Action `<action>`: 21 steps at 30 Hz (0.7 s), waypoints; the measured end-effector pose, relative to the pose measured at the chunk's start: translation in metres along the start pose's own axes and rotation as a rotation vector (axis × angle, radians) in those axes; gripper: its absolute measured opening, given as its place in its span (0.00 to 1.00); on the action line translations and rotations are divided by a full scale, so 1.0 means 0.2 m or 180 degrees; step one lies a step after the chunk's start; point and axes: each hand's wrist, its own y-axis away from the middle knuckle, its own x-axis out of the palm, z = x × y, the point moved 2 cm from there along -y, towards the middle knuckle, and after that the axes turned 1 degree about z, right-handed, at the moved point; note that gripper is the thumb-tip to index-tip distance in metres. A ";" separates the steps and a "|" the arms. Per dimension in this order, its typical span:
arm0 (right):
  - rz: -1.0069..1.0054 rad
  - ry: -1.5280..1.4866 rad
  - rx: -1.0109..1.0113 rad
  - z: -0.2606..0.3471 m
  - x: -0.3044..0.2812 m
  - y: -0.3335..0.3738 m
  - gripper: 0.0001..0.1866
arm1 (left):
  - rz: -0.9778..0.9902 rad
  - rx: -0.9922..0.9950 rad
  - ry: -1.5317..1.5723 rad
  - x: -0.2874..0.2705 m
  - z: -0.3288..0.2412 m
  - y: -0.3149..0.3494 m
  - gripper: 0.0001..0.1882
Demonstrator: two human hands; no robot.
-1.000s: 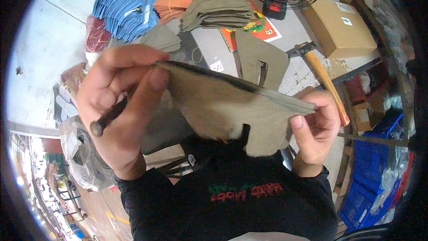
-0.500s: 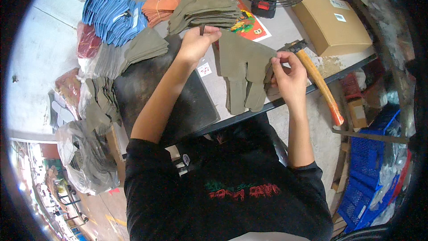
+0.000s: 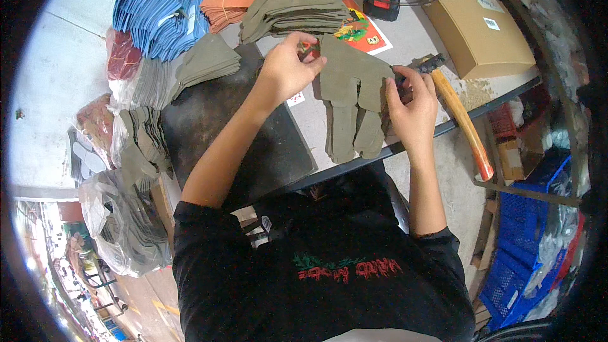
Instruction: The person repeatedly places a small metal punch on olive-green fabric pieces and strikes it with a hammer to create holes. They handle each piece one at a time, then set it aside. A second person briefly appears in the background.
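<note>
Head view: a second earlier I held the olive glove piece [image 3: 351,98] up near my face; now it lay flat on the grey table [image 3: 418,41], my left hand [image 3: 288,69] pinching its top edge, my right hand [image 3: 411,104] gripping its side beside the hammer [image 3: 459,117].

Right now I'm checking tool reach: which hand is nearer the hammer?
Right. The right hand lies beside the hammer, close by its head; the left hand is across the olive glove piece, farther away.
</note>
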 end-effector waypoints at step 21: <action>0.0145 0.0722 -0.0178 0.08 -0.03 -0.08 0.06 | 0.0254 -0.0002 0.0856 0.03 -0.05 0.16 0.28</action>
